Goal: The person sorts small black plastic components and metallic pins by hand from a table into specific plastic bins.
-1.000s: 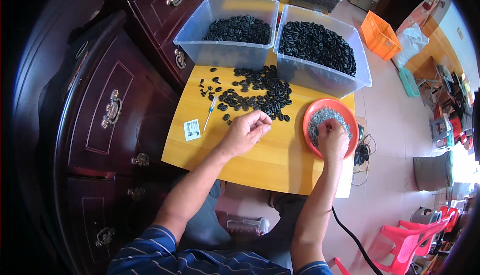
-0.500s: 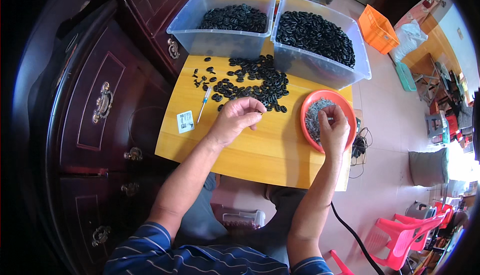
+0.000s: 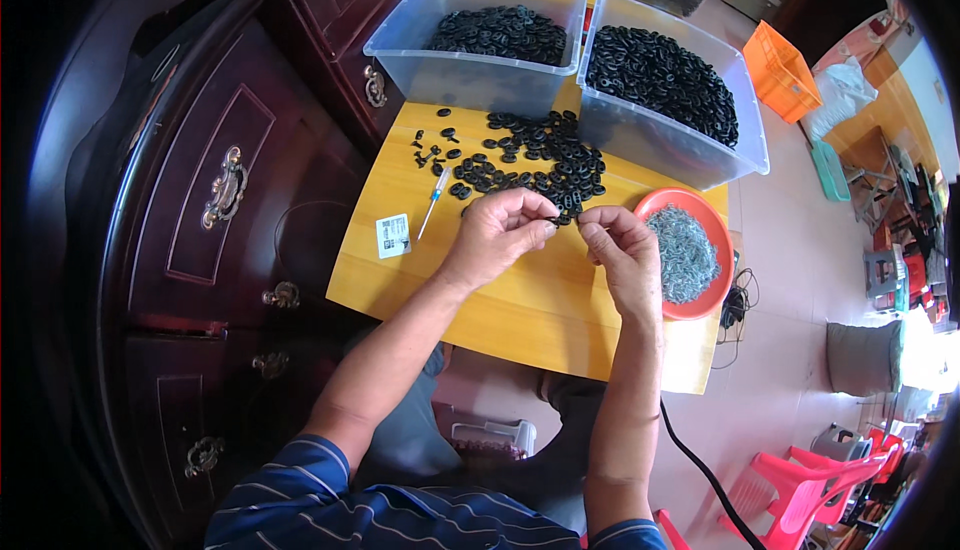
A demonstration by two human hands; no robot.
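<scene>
Over the yellow table my left hand (image 3: pixel 500 234) is closed in a pinch, with a small black piece (image 3: pixel 553 219) partly showing at its fingertips. My right hand (image 3: pixel 628 258) is also pinched, close beside the left fingertips; whatever it holds is too small to make out. Just beyond both hands lies a spread of black oval pieces (image 3: pixel 575 165) with holes in them. To the right of my right hand stands an orange-red bowl (image 3: pixel 722 240) filled with small silvery screws or pins (image 3: pixel 682 258).
Two clear plastic bins, the left (image 3: pixel 470 80) and the right (image 3: pixel 660 135), hold heaps of black pieces at the table's far edge. A screwdriver (image 3: pixel 434 202) and a white label card (image 3: pixel 393 236) lie left. Dark drawers (image 3: pixel 220 170) flank the table. An orange crate (image 3: pixel 782 72) stands on the floor.
My right hand has left the bowl and moved left to meet my left hand. The left hand stays pinched over the table. The whole view has shifted slightly.
</scene>
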